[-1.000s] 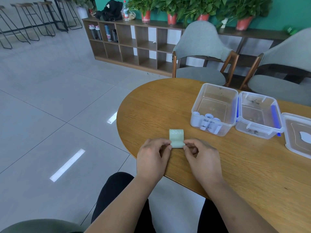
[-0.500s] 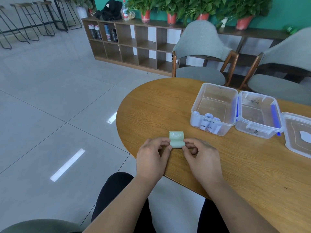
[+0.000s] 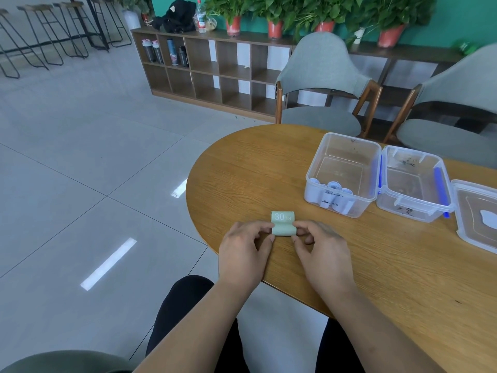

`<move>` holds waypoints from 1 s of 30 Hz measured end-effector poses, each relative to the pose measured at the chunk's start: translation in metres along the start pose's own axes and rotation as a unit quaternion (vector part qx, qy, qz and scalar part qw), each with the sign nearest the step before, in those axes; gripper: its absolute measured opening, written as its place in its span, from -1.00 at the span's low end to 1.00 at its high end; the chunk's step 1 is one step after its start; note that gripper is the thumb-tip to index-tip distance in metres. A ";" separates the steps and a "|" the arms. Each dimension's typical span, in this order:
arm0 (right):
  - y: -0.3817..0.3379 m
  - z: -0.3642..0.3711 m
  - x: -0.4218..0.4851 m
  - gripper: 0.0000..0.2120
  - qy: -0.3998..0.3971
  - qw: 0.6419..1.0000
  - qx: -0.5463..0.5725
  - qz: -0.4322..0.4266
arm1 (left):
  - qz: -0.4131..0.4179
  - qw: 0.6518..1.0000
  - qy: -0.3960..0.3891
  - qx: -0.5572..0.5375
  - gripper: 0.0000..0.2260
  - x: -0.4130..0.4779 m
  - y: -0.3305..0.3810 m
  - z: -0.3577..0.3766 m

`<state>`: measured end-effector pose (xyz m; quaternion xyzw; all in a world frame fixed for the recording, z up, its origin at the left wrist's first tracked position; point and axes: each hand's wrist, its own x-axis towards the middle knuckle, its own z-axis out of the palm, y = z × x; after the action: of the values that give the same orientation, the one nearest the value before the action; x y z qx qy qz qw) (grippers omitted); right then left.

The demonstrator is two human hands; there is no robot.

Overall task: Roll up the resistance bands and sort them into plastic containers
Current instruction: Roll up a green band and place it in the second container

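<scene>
A pale green resistance band [image 3: 283, 223] marked "30 LB" lies on the wooden table [image 3: 390, 265] near its front edge, mostly rolled into a short cylinder. My left hand [image 3: 243, 251] pinches the roll's left end and my right hand [image 3: 321, 251] pinches its right end. A clear plastic container [image 3: 343, 154] stands further back to the right and holds several rolled pale blue bands [image 3: 334, 196]. Beside it stands a second clear container [image 3: 411, 184] with blue latches.
A clear lid [image 3: 476, 214] lies at the table's right edge. Two grey chairs [image 3: 322, 84] stand behind the table. A wooden shelf unit [image 3: 215, 68] with potted plants lines the back wall. Tiled floor spreads to the left.
The flat tail of the green band has grown shorter as the roll has moved a little away from me under my fingers. Both hands stay at its ends.
</scene>
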<state>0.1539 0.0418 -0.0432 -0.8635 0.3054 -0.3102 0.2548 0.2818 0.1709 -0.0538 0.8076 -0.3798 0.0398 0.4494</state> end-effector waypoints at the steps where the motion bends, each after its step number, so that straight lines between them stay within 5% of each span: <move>1: 0.000 -0.001 0.000 -0.71 0.001 1.000 0.002 -0.002 | 0.000 1.000 0.001 -0.002 -0.77 0.000 0.000 0.000; 30: 0.002 0.000 0.000 -0.82 0.012 1.000 0.024 0.005 | 0.017 1.000 0.016 -0.009 -0.81 -0.001 0.000 0.001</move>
<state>0.1534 0.0404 -0.0439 -0.8517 0.3048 -0.3269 0.2735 0.2808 0.1704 -0.0549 0.7964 -0.3863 0.0565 0.4619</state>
